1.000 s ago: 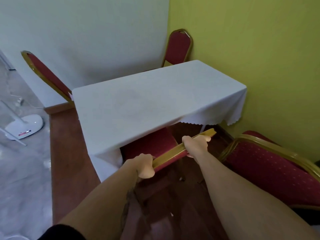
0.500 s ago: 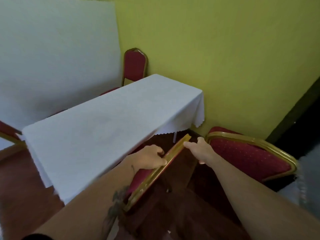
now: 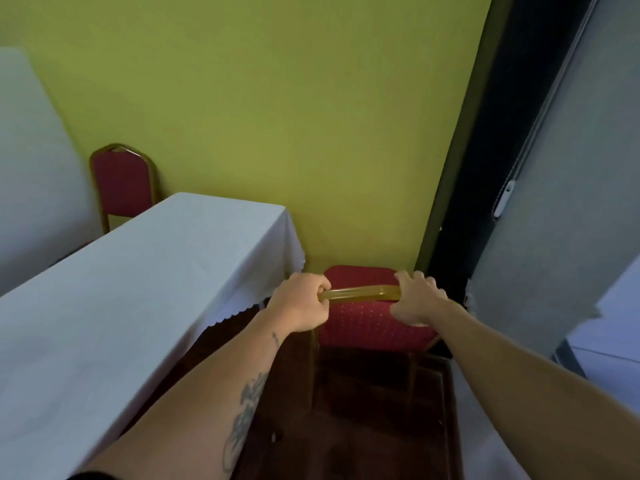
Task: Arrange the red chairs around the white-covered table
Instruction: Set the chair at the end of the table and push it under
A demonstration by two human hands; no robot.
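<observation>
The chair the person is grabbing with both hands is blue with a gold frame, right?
Not quite. The head view shows that chair is red, not blue. The rest holds: its frame is gold, the left hand is closed on the top rail and the right hand rests on it with fingers spread.
</observation>
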